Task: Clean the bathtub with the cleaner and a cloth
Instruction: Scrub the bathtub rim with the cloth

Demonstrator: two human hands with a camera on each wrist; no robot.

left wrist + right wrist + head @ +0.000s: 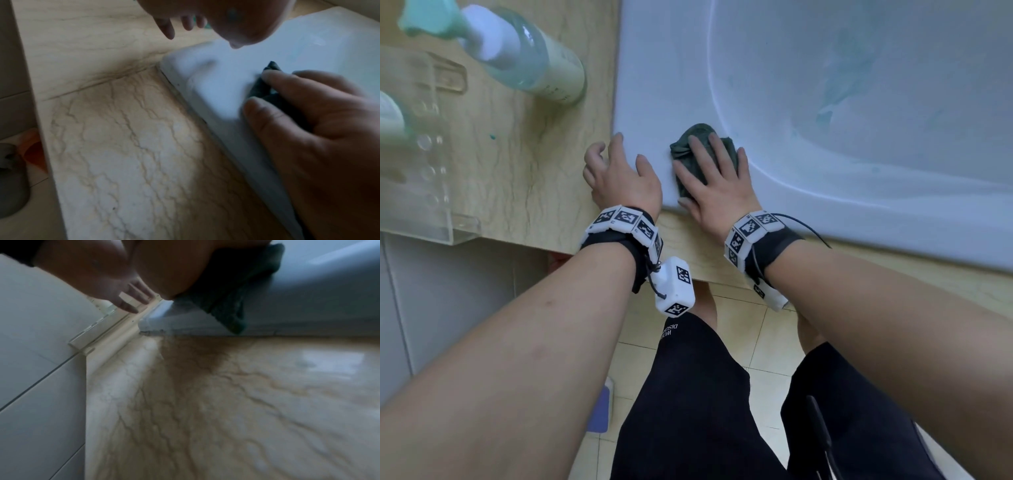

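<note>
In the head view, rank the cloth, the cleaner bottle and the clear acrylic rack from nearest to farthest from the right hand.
1. cloth: directly beneath the right hand, on the tub rim.
2. cleaner bottle: up and left, lying on the marble ledge.
3. clear acrylic rack: far left edge, beyond the left hand.

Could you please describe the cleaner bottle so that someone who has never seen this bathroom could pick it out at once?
Start at the white bathtub and look left to the beige marble ledge beside its rim. The cleaner bottle stands there, beyond the left hand. It is the only pale green see-through bottle with a white neck and mint spray head; its neighbour is a clear acrylic holder.
</note>
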